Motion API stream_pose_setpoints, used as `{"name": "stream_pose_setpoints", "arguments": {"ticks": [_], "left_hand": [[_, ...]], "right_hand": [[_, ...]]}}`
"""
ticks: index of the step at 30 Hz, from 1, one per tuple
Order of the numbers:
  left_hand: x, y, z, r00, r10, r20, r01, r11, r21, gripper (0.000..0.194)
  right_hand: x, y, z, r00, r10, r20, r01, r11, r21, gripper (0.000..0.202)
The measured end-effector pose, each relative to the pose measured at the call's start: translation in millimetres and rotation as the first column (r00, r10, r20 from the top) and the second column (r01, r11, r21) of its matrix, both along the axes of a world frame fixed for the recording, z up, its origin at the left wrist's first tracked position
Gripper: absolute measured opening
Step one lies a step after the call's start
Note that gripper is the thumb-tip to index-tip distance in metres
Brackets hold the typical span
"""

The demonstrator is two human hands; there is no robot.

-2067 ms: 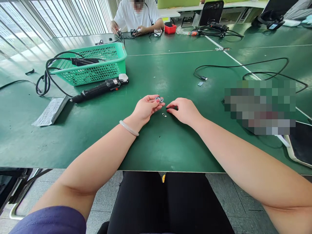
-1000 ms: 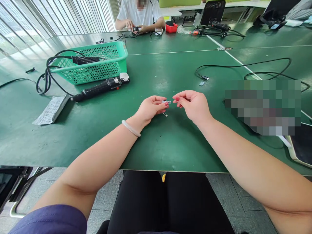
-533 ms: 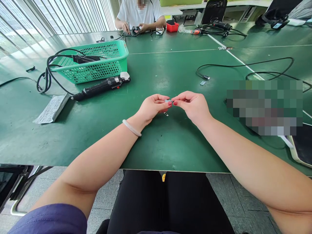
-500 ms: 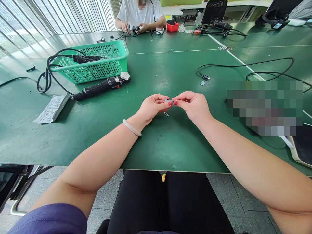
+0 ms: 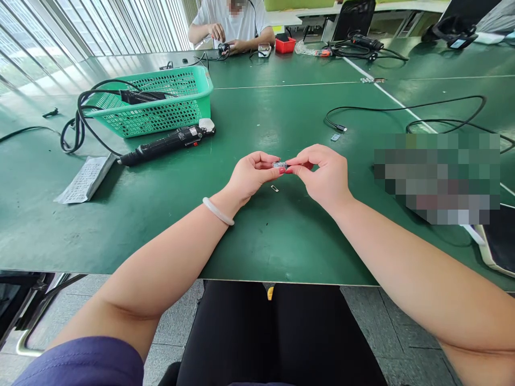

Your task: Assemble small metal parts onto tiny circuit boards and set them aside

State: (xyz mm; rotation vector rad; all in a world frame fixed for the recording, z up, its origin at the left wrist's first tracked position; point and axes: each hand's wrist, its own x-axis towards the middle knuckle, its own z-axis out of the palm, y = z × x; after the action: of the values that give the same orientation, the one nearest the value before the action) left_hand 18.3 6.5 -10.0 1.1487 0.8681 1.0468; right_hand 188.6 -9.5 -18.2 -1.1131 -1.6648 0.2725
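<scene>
Over the green table, my left hand (image 5: 254, 174) pinches a small silvery, partly clear piece (image 5: 279, 165) between thumb and fingers. From the other side my right hand (image 5: 324, 174) closes thumb and fingertips at the right end of the same piece. Its exact kind is too small to tell, and the fingers cover both its ends. Just below the fingertips a tiny pale rectangular part (image 5: 274, 188) with a dark middle lies on the table. Another small light part (image 5: 335, 138) rests farther back, beside the plug of a black cable (image 5: 402, 109).
A green basket (image 5: 161, 115) holding a black device and cable stands at the left. Before it lie a black electric screwdriver (image 5: 167, 143) and a paper-wrapped block (image 5: 86, 179). Across the table sits a person (image 5: 231, 24) near a red box (image 5: 285, 46). A blurred patch covers the right side.
My right hand has risen slightly and turned, showing more of the small piece between the hands. Across the table, the other person's hand has lifted.
</scene>
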Motion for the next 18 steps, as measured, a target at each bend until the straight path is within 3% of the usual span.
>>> {"name": "stream_pose_setpoints", "arguments": {"ticks": [9,18], "left_hand": [[1.2,0.8,-2.0,0.999,0.03,-0.034,-0.027,0.997,0.071,0.034],[0.8,0.2,-2.6,0.99,0.059,-0.129,-0.042,0.991,0.128,0.03]], "right_hand": [[7.5,7.0,-4.0,0.931,-0.142,0.336,0.066,0.972,0.227,0.016],[2.0,1.2,2.5,0.872,-0.131,0.472,0.065,0.986,0.154,0.026]]}}
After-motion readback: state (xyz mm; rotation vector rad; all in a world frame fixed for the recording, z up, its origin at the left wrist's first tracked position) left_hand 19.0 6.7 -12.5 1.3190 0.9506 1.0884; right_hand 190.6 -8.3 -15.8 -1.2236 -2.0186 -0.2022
